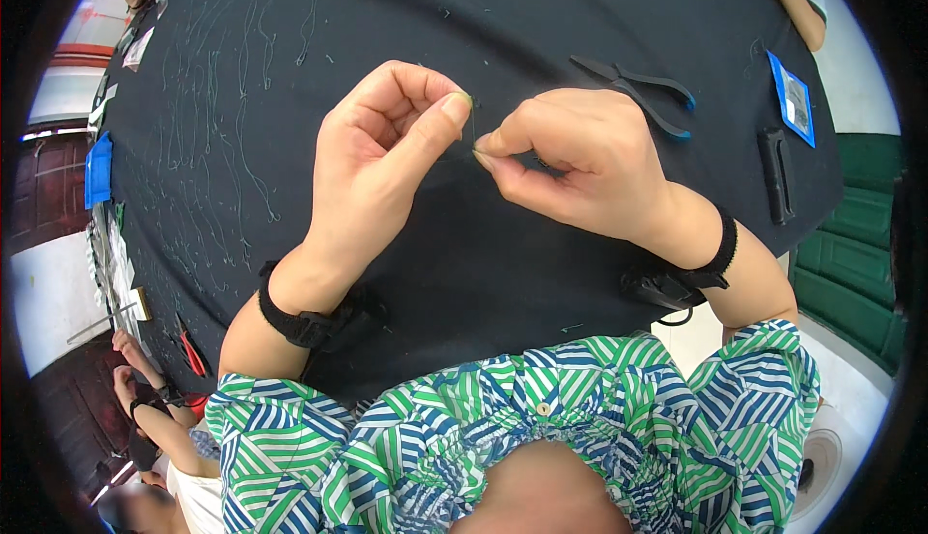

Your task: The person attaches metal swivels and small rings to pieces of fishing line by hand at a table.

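Hanging left of the pliers (618, 77) — one thin thread (474, 126), pinched by left hand (379, 155) and right hand (592, 155). Slippage could be caused by either pinch slackening.

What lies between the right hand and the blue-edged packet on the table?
In the head view, pliers with dark, blue-tipped handles lie on the black cloth between the right hand and the blue-edged packet.
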`<state>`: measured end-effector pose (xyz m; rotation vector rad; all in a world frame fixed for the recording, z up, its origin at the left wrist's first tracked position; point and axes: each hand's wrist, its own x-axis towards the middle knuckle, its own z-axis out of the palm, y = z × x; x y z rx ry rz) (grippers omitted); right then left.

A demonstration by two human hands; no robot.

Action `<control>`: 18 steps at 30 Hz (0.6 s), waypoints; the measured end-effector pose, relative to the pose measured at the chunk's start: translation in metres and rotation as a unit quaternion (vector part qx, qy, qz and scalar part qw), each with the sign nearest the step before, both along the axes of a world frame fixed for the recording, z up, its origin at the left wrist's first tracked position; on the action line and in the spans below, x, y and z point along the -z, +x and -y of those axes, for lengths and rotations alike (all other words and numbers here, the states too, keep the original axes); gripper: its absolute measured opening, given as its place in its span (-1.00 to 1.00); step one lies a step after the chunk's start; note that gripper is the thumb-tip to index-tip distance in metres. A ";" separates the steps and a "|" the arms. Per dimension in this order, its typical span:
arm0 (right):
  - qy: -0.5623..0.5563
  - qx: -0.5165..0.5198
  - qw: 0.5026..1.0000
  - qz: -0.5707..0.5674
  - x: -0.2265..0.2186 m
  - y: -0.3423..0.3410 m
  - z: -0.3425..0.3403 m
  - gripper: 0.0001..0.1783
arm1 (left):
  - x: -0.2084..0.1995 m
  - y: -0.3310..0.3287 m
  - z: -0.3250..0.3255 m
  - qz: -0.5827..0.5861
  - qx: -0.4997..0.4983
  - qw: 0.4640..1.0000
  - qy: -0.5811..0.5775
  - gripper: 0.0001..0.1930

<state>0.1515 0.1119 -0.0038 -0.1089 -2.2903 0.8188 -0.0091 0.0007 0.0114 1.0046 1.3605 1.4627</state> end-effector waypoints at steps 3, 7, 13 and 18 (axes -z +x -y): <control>0.015 0.004 0.999 -0.033 0.004 -0.001 0.000 -0.85 | 0.002 0.001 -0.001 -0.029 0.000 1.000 0.002 -0.89; 0.021 -0.002 0.999 -0.038 0.005 -0.001 0.000 -0.84 | 0.004 0.002 0.000 -0.050 -0.003 0.999 0.000 -0.88; 0.044 0.006 0.997 -0.060 0.001 0.000 -0.001 -0.85 | 0.010 0.000 -0.002 -0.040 0.007 0.999 0.004 -0.90; 0.065 0.024 0.996 -0.061 -0.004 0.002 -0.005 -0.85 | 0.014 -0.001 -0.002 -0.090 0.037 0.995 -0.001 -0.90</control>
